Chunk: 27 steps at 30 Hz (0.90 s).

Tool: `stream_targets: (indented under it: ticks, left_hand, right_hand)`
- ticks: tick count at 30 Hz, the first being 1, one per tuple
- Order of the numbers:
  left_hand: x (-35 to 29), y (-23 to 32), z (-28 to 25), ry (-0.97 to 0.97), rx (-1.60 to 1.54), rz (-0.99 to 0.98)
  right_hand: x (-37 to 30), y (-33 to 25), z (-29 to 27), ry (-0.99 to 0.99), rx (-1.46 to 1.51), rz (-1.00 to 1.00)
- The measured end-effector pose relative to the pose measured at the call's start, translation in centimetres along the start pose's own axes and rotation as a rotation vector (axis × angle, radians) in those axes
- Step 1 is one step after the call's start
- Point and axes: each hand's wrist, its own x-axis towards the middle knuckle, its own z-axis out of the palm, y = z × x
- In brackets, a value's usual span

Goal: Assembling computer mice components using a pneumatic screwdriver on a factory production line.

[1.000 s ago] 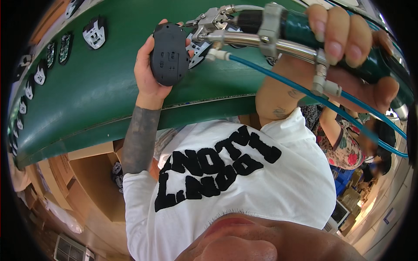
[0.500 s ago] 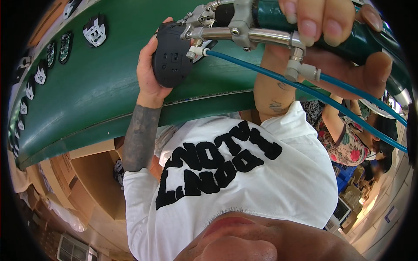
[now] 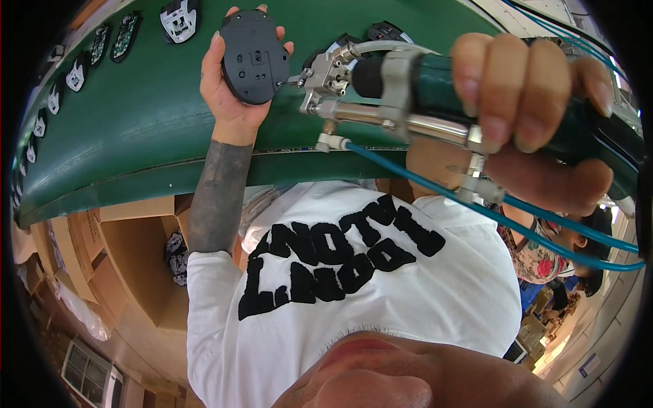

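- My left hand is closed around a black computer mouse, thumb along its left edge and fingertips showing past its right edge.
- The mouse sits in that palm, above the green work surface, with its flat, holed underside turned toward me.
- My right hand wraps the dark green barrel of a powered screwdriver, fingers over the top and thumb below.
- The driver's metal head points left, and its thin bit reaches the lower right edge of the mouse; I cannot tell whether it presses on a screw.
- A blue air hose runs from under the head toward the right.
- Past the driver lie more mouse parts.
- On my left, white-and-black shells and green circuit boards form a curving row.
- Below the work surface, an open cardboard box stands at left.
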Motion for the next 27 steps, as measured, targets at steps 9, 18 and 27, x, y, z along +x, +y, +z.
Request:
stream_targets:
  ticks: [9,18,27]
  left_hand:
    - [-0.1,0.4,0.5,0.048,0.064,0.052]
    - [-0.2,0.3,0.4,-0.017,-0.068,0.002]
    - [-0.4,-0.9,0.3,0.211,0.141,-0.007]
  right_hand:
    - [0.7,2.1,0.1,-0.135,-0.019,-0.001]
    - [0.7,2.4,0.8,-0.066,-0.004,-0.051]
    - [-0.2,0.6,1.4,0.046,0.029,-0.108]
